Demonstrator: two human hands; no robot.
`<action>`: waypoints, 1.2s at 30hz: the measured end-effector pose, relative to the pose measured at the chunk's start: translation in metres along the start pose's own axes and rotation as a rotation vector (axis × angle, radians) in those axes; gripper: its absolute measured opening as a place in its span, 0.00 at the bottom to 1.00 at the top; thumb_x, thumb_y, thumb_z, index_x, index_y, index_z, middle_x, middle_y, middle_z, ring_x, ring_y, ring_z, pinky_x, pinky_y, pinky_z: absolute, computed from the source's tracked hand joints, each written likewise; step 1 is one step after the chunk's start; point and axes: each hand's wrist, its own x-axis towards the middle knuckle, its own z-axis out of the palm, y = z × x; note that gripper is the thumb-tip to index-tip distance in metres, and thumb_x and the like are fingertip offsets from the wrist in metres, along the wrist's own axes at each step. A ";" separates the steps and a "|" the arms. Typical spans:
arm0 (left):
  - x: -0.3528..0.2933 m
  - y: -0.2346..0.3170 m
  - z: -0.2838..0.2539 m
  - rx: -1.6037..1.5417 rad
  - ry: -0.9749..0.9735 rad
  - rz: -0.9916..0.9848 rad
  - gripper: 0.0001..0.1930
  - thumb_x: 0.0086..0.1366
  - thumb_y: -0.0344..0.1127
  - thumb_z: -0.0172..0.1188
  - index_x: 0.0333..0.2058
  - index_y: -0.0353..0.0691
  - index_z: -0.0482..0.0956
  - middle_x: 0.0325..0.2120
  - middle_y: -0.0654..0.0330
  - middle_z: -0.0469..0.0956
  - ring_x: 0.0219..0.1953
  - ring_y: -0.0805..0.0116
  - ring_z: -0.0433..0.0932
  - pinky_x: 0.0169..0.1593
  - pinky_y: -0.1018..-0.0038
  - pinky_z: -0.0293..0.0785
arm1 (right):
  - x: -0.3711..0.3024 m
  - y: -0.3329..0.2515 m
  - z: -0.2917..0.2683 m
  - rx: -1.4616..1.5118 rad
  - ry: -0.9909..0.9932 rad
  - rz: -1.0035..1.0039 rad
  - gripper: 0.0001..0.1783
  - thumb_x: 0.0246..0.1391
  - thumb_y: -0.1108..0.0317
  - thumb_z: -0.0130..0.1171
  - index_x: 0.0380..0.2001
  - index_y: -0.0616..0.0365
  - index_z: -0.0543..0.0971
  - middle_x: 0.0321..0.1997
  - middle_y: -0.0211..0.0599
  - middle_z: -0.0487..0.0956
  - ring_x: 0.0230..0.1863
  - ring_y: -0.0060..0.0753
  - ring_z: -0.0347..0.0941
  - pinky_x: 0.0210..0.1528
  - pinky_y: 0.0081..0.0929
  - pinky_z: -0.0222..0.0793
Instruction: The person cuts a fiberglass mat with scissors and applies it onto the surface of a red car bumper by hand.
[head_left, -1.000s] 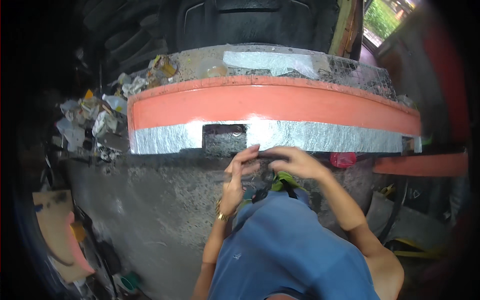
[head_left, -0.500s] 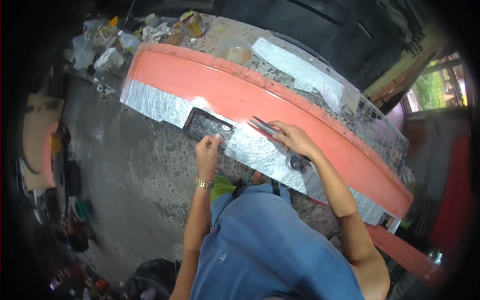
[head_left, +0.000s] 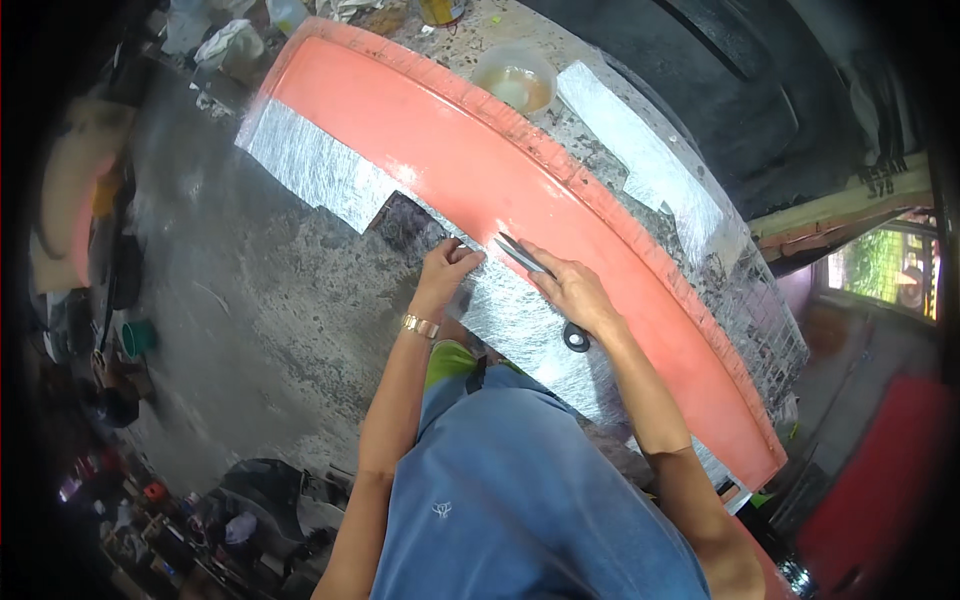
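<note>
A long, curved salmon-orange panel (head_left: 420, 130) lies across my front, its near side covered with a white fibreglass mat (head_left: 530, 335). My left hand (head_left: 443, 272), with a watch on its wrist, pinches the mat's edge beside a dark rectangular cutout (head_left: 402, 222). My right hand (head_left: 575, 292) is closed around a pair of scissors (head_left: 515, 252). Their blades point up and left over the border between mat and panel. Below that hand a black finger loop sticks out above the mat. How the fingers sit around the scissors is partly hidden.
Behind the panel, a tabletop bears a clear bowl (head_left: 515, 88) with liquid, a yellowish container (head_left: 441, 10) and a loose white mat piece (head_left: 640, 150). A crumpled white cloth (head_left: 228, 45) lies far left. A green bucket (head_left: 139, 338) stands on the left floor.
My left hand has gone from the cutout to the mat's edge at its right, nearer the scissors. The scissors stay in my right hand. The whole view has shifted and turned somewhat.
</note>
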 end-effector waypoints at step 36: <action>0.012 -0.021 0.002 0.025 0.071 0.096 0.11 0.63 0.32 0.64 0.32 0.34 0.69 0.23 0.66 0.73 0.26 0.82 0.68 0.29 0.81 0.64 | 0.012 -0.017 -0.008 0.008 -0.072 0.075 0.26 0.60 0.65 0.55 0.63 0.39 0.71 0.46 0.45 0.82 0.46 0.49 0.77 0.49 0.42 0.73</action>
